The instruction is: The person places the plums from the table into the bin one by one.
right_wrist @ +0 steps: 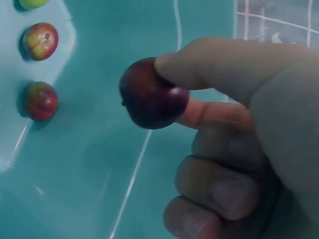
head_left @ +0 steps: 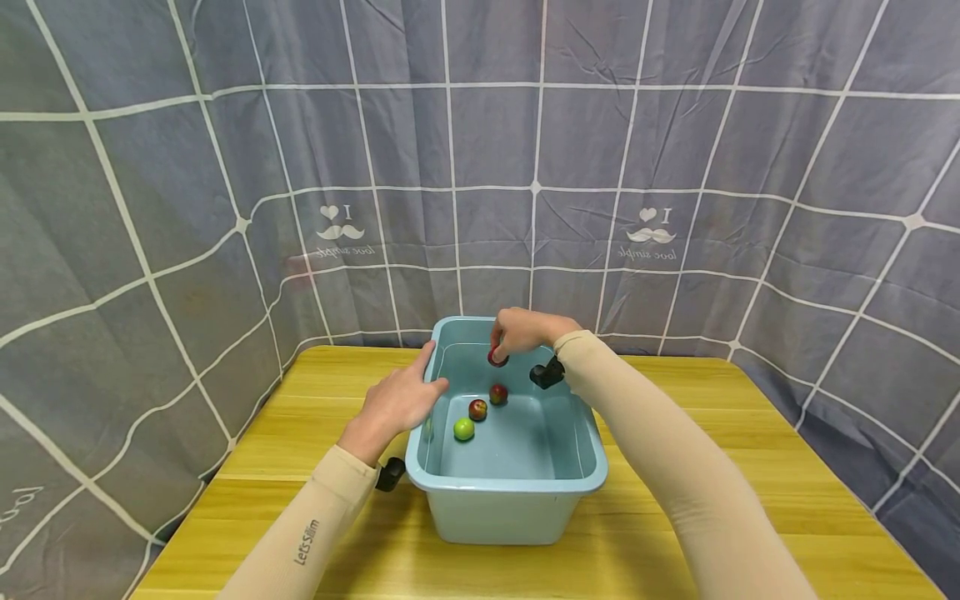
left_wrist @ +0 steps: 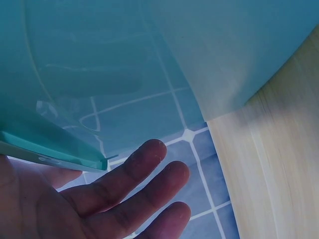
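From afar I note the right hand pinching a plum over the tub's far end, fingertips likely enough for its roundness, while the left hand, fingers loosely outstretched, rests at the left rim, presumably steadying it.

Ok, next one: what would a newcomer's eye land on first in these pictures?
Probably the pale blue tub in the middle of the wooden table, with a bright green fruit on its floor beside two reddish ones. Next, the right hand, pinching a dark red fruit over the tub's far part. The left hand is at the tub's left rim.
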`<state>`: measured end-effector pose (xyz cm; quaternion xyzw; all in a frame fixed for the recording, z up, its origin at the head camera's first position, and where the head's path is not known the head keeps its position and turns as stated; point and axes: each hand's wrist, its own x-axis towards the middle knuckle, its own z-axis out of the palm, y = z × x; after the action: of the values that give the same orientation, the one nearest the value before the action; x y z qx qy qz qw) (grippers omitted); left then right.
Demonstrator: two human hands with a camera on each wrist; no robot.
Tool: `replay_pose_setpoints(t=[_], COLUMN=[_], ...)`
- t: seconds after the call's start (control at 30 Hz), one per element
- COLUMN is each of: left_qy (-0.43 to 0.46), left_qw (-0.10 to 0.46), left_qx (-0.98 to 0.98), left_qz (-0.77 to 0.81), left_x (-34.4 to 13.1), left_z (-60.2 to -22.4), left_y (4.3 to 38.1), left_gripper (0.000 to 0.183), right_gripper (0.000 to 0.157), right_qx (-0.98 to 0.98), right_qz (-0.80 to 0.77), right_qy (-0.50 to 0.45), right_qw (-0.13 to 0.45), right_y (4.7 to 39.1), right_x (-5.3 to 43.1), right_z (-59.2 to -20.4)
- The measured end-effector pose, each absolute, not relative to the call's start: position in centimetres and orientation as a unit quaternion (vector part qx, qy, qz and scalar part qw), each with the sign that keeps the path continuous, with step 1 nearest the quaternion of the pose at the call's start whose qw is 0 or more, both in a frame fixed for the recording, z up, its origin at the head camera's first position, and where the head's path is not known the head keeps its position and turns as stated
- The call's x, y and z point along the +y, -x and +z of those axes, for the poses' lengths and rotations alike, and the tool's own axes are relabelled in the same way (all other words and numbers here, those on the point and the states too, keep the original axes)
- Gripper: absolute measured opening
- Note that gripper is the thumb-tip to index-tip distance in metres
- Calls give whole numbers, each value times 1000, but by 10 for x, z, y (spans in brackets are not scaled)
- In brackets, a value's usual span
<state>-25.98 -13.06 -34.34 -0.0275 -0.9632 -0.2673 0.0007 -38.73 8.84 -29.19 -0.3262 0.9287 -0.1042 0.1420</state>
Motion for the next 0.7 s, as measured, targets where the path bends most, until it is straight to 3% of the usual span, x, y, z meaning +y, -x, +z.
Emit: replay_pose_setpoints(t=[0.37, 0.57, 0.7], left_qy=[30, 29, 29], left_qw=[2, 3, 3], left_qx=[-962, -963, -963], left_qz=[-271, -268, -269], left_x=[-130, -130, -129], left_z=[-344, -344, -343], left_y=[260, 259, 258], left_gripper=[77, 77, 77], right_gripper=[4, 39, 44], right_qx=[938, 933, 931], right_qz=[-32, 19, 41], right_qy=[301, 273, 269], right_qw=[170, 233, 244], right_y=[394, 392, 391], right_x=[87, 86, 88], right_z=[-312, -314, -317])
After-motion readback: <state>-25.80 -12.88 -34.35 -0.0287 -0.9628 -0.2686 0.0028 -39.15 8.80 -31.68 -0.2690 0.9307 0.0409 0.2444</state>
